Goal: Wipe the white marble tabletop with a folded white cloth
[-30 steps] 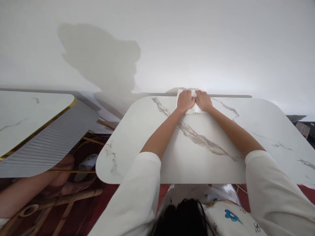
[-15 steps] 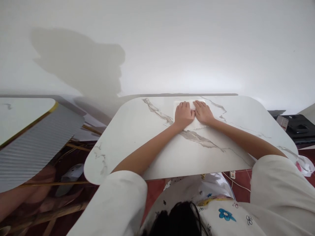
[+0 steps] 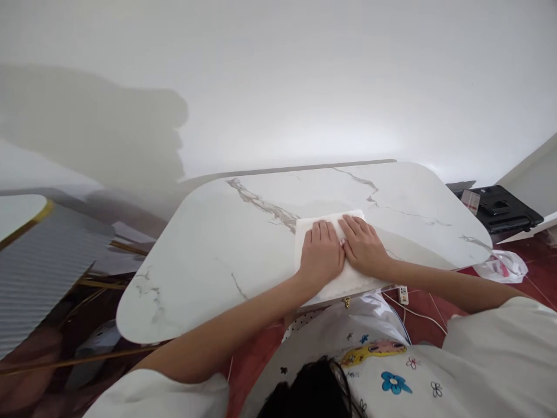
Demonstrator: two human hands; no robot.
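Observation:
A white cloth (image 3: 327,223) lies spread on the white marble-patterned tabletop (image 3: 195,255), close to its front edge. My left hand (image 3: 321,249) rests palm down on the cloth, fingers flat and pointing toward the wall. Beside it, my right hand (image 3: 363,244) presses on the cloth too, its fingers slanting to the left. The thumbs meet between the two hands. The palms hide the middle of the cloth, whose lower part reaches the table's front edge.
A white wall (image 3: 278,87) stands behind the table. On the left is another table with a gold edge and a ribbed grey side (image 3: 56,255). A black case (image 3: 500,209), a plastic bag (image 3: 502,266) and a power strip (image 3: 403,295) with a white cable are at the right and below.
Both hands have drawn the cloth from near the wall side of the tabletop toward me, to its front edge. The view has shifted and tilted a little.

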